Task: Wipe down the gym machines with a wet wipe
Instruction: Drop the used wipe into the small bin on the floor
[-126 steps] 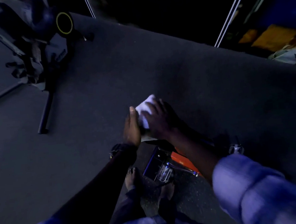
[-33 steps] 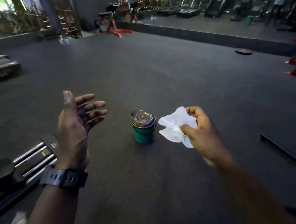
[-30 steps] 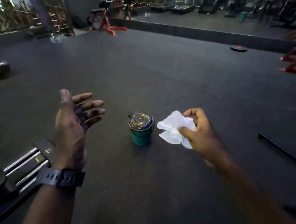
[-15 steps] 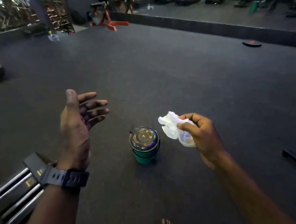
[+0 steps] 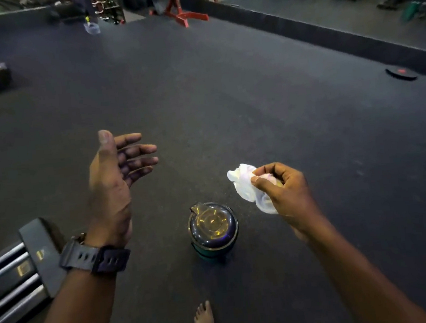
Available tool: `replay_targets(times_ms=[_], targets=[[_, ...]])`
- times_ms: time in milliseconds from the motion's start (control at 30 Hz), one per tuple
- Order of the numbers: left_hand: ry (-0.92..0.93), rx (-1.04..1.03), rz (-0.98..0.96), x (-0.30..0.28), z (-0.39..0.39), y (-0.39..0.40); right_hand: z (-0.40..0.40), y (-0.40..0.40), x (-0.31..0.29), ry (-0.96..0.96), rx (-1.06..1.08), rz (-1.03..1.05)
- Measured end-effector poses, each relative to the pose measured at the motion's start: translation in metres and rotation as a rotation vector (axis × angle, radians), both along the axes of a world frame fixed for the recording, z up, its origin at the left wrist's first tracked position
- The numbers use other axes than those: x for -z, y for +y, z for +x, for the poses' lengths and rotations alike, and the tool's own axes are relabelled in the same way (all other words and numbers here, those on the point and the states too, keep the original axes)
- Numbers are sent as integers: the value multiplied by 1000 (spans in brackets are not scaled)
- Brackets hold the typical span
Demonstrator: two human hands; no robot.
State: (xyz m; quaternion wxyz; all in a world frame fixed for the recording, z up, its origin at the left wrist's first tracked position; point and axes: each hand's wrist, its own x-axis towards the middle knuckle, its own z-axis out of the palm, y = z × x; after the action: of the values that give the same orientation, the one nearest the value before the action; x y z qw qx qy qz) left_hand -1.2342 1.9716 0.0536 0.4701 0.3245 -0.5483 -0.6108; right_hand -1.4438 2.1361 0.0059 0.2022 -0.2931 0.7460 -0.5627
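Wipe in hand, no machine under it.
Your right hand (image 5: 285,193) pinches the bunched wipe (image 5: 245,184) above the tub (image 5: 213,229); left hand (image 5: 115,181) spread, empty. Soft, light, damp: I judge a full-palm hold better.

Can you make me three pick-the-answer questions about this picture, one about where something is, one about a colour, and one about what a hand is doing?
1. Where is the round container?
A. On the floor between the hands
B. On a bench
C. In the left hand

2. What colour is the wipe?
A. Red
B. White
C. Green

3. What is the left hand doing?
A. Gripping the wipe
B. Making a fist
C. Open and empty

Answers: 1 A, it sits on the dark floor. 2 B, the crumpled wipe in the right hand looks white. 3 C, its fingers are spread, holding nothing.
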Motion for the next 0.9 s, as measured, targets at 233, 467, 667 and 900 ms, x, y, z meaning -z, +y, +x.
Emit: replay_targets(times_ms=[233, 467, 667, 900], targets=[[-53, 49, 16, 11, -52, -56, -42, -52, 13, -2, 19, 45], [-55, 36, 24, 17, -81, -87, -71, -74, 29, -25, 11, 66], [-76, 49, 17, 15, -99, -97, -92, -81, 37, -37, 13, 100], [-93, 90, 15, 16, -121, -102, -106, -85, 42, -52, 23, 124]])
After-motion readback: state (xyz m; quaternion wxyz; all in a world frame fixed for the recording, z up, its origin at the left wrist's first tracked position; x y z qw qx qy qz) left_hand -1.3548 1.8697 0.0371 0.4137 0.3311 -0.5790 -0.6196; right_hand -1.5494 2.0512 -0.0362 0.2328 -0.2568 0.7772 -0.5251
